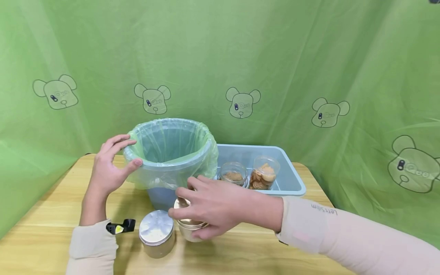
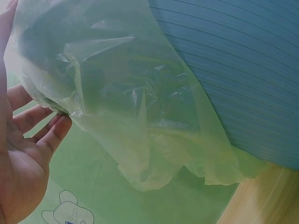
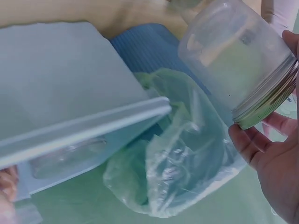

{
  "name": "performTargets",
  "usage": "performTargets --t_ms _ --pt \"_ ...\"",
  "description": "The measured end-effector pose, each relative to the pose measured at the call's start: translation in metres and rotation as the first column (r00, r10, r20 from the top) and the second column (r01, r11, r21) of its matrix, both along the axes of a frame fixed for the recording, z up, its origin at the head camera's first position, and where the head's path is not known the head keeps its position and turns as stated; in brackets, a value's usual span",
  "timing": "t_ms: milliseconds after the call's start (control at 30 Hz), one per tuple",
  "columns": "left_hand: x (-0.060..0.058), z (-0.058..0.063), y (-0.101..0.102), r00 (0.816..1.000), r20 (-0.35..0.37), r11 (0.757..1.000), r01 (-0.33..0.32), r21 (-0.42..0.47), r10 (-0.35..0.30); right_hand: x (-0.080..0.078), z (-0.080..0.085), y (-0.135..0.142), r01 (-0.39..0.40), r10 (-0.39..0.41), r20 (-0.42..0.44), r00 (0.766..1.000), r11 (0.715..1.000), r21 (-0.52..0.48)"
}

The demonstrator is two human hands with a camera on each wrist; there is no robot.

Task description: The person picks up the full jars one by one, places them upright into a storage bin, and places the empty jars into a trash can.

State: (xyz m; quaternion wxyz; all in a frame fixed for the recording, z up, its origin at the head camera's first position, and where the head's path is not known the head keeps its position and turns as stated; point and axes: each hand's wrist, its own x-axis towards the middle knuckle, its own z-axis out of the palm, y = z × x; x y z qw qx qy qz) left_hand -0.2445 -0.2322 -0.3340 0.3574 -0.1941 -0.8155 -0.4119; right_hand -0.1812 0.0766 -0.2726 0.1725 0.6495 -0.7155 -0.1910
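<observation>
At the left side of a blue bin (image 1: 159, 195), lined with a pale green plastic bag (image 1: 203, 168), my left hand (image 1: 110, 162) spreads its thumb and fingers against the bagged rim. The left wrist view shows those fingertips on the bag's folded edge (image 2: 70, 109). In front of the bin, my right hand (image 1: 220, 206) grips a clear jar (image 3: 233, 56) by its gold screw lid (image 3: 268, 105) from above. Standing on the table just left of that jar is a second jar (image 1: 158, 244) with a silver lid (image 1: 157, 225).
A light blue tray (image 1: 292, 172) sits right of the bin. Inside are a round clear jar (image 1: 234, 168) with brown contents and a clear container (image 1: 266, 162) of brownish, cookie-like pieces. Green cloth (image 1: 220, 46) hangs behind the wooden table (image 1: 41, 229).
</observation>
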Motion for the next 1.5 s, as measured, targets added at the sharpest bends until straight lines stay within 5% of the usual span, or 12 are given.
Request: performTargets --t_ms 633,867,1133,1500 --pt "0.002 0.0 -0.003 1.0 0.013 1.0 -0.007 0.001 0.007 0.013 0.072 -0.04 -0.009 0.009 -0.018 1.0 1.0 0.021" --pt "-0.002 -0.001 -0.006 0.998 -0.055 1.0 0.001 -0.015 -0.002 0.013 0.109 -0.054 -0.043 0.046 0.041 0.998 0.996 -0.076" --pt "-0.003 -0.002 -0.005 0.998 -0.055 1.0 0.006 0.009 -0.006 -0.001 0.134 -0.056 0.011 -0.009 0.011 1.0 0.988 -0.154" --pt "0.0 0.001 -0.001 0.999 0.041 1.0 -0.008 0.009 0.007 -0.039 0.134 -0.051 0.173 -0.175 0.008 0.984 0.965 -0.195"
